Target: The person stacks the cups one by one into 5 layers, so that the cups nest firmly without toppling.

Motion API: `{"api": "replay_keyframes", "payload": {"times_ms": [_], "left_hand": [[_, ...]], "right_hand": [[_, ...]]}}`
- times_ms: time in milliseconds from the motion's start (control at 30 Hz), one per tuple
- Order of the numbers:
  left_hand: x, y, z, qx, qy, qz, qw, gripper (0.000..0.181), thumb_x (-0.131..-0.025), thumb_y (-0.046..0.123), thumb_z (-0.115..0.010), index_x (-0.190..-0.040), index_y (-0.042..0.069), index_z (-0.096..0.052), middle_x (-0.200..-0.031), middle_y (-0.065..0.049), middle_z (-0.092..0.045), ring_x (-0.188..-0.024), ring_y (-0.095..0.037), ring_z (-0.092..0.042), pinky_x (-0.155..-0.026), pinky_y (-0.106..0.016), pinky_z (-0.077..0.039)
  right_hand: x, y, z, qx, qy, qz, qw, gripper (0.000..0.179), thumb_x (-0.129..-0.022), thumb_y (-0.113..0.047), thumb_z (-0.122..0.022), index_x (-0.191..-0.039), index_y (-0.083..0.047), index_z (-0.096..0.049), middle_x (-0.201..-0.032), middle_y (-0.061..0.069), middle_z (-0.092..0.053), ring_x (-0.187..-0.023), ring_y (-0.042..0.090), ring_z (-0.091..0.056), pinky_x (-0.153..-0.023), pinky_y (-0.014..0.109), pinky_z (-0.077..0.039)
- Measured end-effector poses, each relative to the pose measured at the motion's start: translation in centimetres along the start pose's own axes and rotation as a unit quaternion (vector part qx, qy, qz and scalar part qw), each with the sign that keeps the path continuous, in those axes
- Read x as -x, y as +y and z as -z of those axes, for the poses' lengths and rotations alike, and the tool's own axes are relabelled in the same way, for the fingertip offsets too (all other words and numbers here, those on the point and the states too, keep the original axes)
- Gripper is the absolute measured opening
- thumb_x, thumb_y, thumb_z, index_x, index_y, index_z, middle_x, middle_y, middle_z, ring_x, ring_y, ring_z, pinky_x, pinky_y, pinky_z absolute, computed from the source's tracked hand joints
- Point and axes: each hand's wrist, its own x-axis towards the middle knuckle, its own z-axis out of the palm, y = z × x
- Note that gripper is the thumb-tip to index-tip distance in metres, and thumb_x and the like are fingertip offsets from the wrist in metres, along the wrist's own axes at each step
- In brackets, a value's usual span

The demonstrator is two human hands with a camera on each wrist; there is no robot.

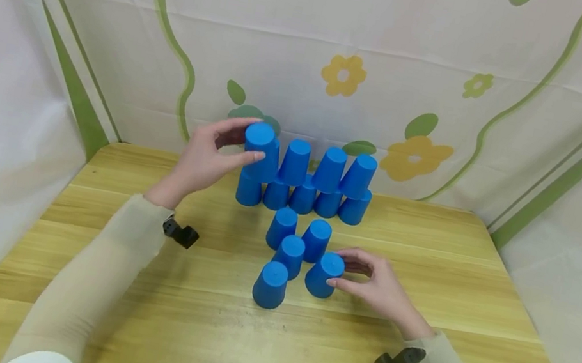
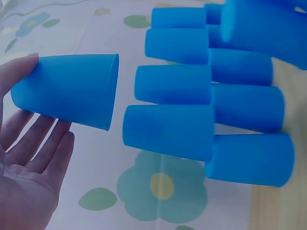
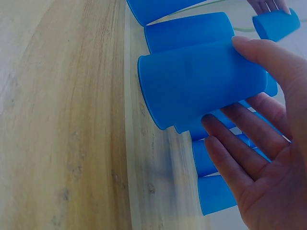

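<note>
My left hand [image 1: 206, 157] grips an upside-down blue cup [image 1: 259, 139] between thumb and fingers, at the left end of a two-tier wall of cups. In the left wrist view that cup [image 2: 67, 91] hangs in the air, apart from the upper row [image 2: 168, 129]. My right hand [image 1: 380, 289] pinches another upturned blue cup [image 1: 323, 276] at the front right of a loose group. Seen from the right wrist, this cup [image 3: 201, 81] has its rim near the tabletop; whether it touches is unclear. The lower row [image 1: 302, 200] supports the upper cups.
Several more upturned blue cups stand close together in front of the wall, the nearest cup [image 1: 270, 286] foremost. The wooden table [image 1: 214, 350] ends at a white curtain [image 1: 265, 60] with printed flowers. Dark wrist cameras are strapped over both sleeves.
</note>
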Motion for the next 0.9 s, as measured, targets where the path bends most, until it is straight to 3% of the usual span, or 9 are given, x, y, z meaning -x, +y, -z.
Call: {"api": "replay_keyframes", "payload": {"times_ms": [100, 200, 400, 533, 900], "left_hand": [[-1.1, 1.5, 0.0, -0.014, 0.010, 0.001, 0.9998, 0.047, -0.093, 0.005, -0.076, -0.137, -0.002, -0.060, -0.131, -0.016, -0.064, -0.116, -0.029, -0.062, -0.101, -0.037, -0.050], [-2.3, 1.9, -0.1, -0.027, 0.015, 0.000, 0.9995, 0.048, -0.094, 0.007, -0.075, -0.138, -0.003, -0.059, -0.133, -0.017, -0.063, -0.117, -0.030, -0.062, -0.101, -0.038, -0.050], [-4.9, -0.6, -0.8, -0.026, 0.014, 0.005, 0.9995, 0.051, -0.094, 0.022, -0.077, -0.141, 0.008, -0.061, -0.132, -0.008, -0.065, -0.117, -0.022, -0.062, -0.102, -0.042, -0.049], [-6.2, -1.9, -1.3, -0.035, 0.004, 0.017, 0.9992, 0.055, -0.093, 0.034, -0.077, -0.142, 0.015, -0.061, -0.131, -0.001, -0.066, -0.117, -0.016, -0.062, -0.101, -0.036, -0.050], [-7.5, -3.4, -2.7, -0.039, -0.012, 0.055, 0.9976, 0.058, -0.094, 0.037, -0.076, -0.145, 0.017, -0.059, -0.132, -0.002, -0.065, -0.118, -0.018, -0.061, -0.099, -0.031, -0.050]], "right_hand": [[0.0, 0.1, 0.0, 0.000, 0.001, -0.001, 1.0000, 0.042, -0.088, -0.024, -0.083, -0.127, -0.018, -0.068, -0.123, -0.002, -0.069, -0.112, 0.020, -0.066, -0.099, 0.047, -0.052], [0.0, 0.1, 0.0, -0.001, 0.002, -0.004, 1.0000, 0.042, -0.088, -0.025, -0.083, -0.127, -0.018, -0.068, -0.122, -0.002, -0.069, -0.112, 0.019, -0.066, -0.100, 0.048, -0.051], [0.0, 0.2, 0.0, -0.001, 0.003, -0.008, 1.0000, 0.043, -0.088, -0.025, -0.084, -0.127, -0.018, -0.068, -0.122, -0.002, -0.069, -0.112, 0.020, -0.066, -0.100, 0.049, -0.051], [0.1, 0.4, 0.0, -0.003, 0.004, -0.009, 0.9999, 0.043, -0.088, -0.025, -0.084, -0.127, -0.017, -0.068, -0.123, -0.001, -0.069, -0.112, 0.020, -0.066, -0.100, 0.050, -0.051], [0.3, 0.5, -0.5, -0.002, 0.014, 0.001, 0.9999, 0.047, -0.087, -0.024, -0.084, -0.129, -0.017, -0.066, -0.124, -0.001, -0.069, -0.113, 0.023, -0.066, -0.099, 0.054, -0.050]]}}
